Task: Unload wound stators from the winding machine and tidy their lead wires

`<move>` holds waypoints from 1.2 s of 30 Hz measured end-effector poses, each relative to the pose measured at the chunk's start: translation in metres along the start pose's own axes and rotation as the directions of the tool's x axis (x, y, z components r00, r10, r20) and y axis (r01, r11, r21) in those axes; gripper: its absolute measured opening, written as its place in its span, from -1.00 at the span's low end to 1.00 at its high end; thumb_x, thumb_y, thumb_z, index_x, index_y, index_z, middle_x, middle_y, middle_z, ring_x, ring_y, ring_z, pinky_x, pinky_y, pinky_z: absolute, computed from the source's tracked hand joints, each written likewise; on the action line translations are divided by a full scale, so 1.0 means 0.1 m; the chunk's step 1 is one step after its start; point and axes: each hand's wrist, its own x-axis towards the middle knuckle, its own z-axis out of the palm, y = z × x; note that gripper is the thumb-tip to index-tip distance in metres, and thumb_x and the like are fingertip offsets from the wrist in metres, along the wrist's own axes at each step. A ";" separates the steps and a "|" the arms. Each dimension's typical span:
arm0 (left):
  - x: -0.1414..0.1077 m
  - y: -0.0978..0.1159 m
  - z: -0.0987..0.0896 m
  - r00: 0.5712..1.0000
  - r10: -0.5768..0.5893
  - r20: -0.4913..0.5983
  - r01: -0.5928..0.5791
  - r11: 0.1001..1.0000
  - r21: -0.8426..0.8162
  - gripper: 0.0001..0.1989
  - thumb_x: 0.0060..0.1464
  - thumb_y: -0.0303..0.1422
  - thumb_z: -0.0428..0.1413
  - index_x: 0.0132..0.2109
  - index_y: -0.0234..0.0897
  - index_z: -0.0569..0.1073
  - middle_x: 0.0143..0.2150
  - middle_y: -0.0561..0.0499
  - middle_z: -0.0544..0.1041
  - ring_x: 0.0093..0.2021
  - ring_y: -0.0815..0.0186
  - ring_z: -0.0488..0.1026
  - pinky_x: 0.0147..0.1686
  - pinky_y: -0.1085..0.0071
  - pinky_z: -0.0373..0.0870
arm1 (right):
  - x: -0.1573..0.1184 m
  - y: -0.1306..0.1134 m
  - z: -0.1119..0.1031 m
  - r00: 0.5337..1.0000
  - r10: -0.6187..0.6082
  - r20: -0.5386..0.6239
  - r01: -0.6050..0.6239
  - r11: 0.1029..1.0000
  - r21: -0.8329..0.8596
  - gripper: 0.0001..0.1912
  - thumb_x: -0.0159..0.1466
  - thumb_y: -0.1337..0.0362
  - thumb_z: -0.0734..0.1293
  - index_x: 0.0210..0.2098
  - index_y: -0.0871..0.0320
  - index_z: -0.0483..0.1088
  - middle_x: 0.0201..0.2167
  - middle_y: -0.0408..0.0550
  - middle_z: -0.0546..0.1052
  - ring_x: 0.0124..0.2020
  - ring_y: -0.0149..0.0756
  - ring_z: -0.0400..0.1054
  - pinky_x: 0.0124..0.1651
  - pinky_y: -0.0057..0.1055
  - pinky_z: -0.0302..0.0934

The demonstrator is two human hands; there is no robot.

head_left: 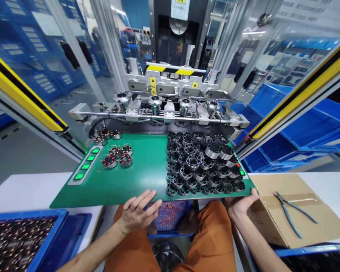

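My left hand (pixel 140 212) is at the front edge of a green worktop (pixel 141 170), its fingers stretched out and nothing held in them. At the front right corner, my right hand (pixel 240 206) grips the edge, thumb up against it and the other fingers hidden below. Bare black-and-steel stator cores (pixel 192 163), stacked in tight rows, cover the worktop's right part. On its left part stand several stators wound with copper wire (pixel 126 160), with loose wire ends sticking out. More wound stators (pixel 115 134) sit at the back left.
Behind the worktop, a machine fixture (pixel 170 109) carries stators on several heads. Green lit buttons (pixel 85 166) are at the left. Cutting pliers (pixel 293 213) lie on a cardboard box (pixel 323 211). A blue bin (pixel 64 219) of wound stators stands at left; blue crates (pixel 308 117) at right.
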 end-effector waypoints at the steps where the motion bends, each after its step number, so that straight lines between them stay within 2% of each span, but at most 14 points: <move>1: -0.01 0.00 0.00 1.000 0.003 0.004 -0.003 1.000 0.003 -0.61 0.21 -0.25 0.40 0.16 0.13 0.60 0.11 0.12 0.73 0.11 0.28 0.61 0.13 0.22 0.30 | -0.01 -0.02 0.01 1.000 0.008 -0.017 -0.008 1.000 -0.005 -0.18 0.17 -0.31 0.37 0.20 0.13 0.57 0.16 0.05 0.69 0.24 0.04 0.55 0.24 0.05 0.55; 5: -0.02 -0.02 -0.02 1.000 0.010 0.008 -0.010 1.000 0.010 -0.57 0.19 -0.23 0.41 0.18 0.17 0.60 0.11 0.14 0.73 0.11 0.29 0.60 0.16 0.23 0.29 | -0.08 -0.09 0.09 0.998 0.009 -0.061 -0.011 1.000 -0.026 -0.27 0.12 -0.24 0.37 0.08 0.14 0.61 0.16 0.05 0.70 0.24 0.05 0.55 0.22 -0.01 0.57; 12: -0.02 -0.03 -0.03 1.000 0.013 0.009 -0.013 1.000 0.020 -0.61 0.21 -0.24 0.40 0.16 0.16 0.60 0.10 0.14 0.73 0.09 0.29 0.62 0.12 0.22 0.32 | -0.13 -0.14 0.16 0.997 0.043 -0.071 -0.046 0.997 -0.054 -0.24 0.09 -0.28 0.36 0.06 0.12 0.63 0.20 0.03 0.69 0.22 0.01 0.55 0.05 -0.15 0.60; 15: -0.04 -0.02 -0.03 1.000 0.014 0.008 -0.014 1.000 0.016 -0.59 0.20 -0.24 0.42 0.16 0.17 0.60 0.11 0.14 0.74 0.08 0.28 0.63 0.14 0.22 0.32 | -0.13 -0.13 0.14 0.996 0.038 -0.082 -0.042 0.998 -0.051 -0.25 0.10 -0.27 0.36 0.07 0.11 0.62 0.20 0.01 0.69 0.21 -0.01 0.55 0.05 -0.17 0.58; 20: -0.05 -0.02 0.00 1.000 0.014 -0.006 -0.014 1.000 0.002 -0.68 0.23 -0.25 0.40 0.11 0.09 0.62 0.13 0.12 0.73 0.13 0.28 0.60 0.20 0.22 0.30 | -0.14 -0.12 0.15 0.996 0.052 -0.067 -0.055 0.997 -0.047 -0.19 0.14 -0.30 0.36 0.15 0.15 0.60 0.14 0.05 0.71 0.20 0.04 0.55 0.15 -0.03 0.55; 28: 0.03 -0.01 0.01 0.999 0.010 -0.043 -0.011 1.000 -0.027 -0.77 0.29 -0.30 0.35 0.07 0.02 0.60 0.08 0.08 0.73 0.11 0.30 0.59 0.25 0.23 0.26 | -0.14 -0.12 0.16 0.995 0.058 -0.084 -0.062 0.997 -0.048 -0.19 0.14 -0.27 0.36 0.20 0.12 0.59 0.04 -0.01 0.74 0.06 -0.02 0.60 -0.12 -0.18 0.54; 32: 0.04 -0.01 0.00 0.999 0.009 -0.036 -0.010 1.000 -0.028 -0.77 0.31 -0.30 0.35 0.08 0.00 0.59 0.06 0.06 0.73 0.12 0.30 0.59 0.21 0.21 0.26 | -0.12 -0.09 0.13 0.996 0.025 -0.090 -0.027 0.999 -0.022 -0.20 0.13 -0.25 0.39 0.19 0.13 0.58 0.05 -0.01 0.74 0.05 -0.07 0.58 -0.14 -0.24 0.54; 36: 0.04 -0.02 0.01 0.999 0.011 -0.040 -0.012 1.000 -0.028 -0.77 0.31 -0.30 0.35 0.08 -0.01 0.59 0.05 0.06 0.74 0.12 0.29 0.58 0.22 0.20 0.25 | -0.09 -0.05 0.09 0.993 0.066 -0.093 -0.068 0.997 -0.018 -0.20 0.15 -0.28 0.39 0.19 0.10 0.59 0.08 -0.04 0.73 0.05 -0.11 0.56 -0.15 -0.27 0.53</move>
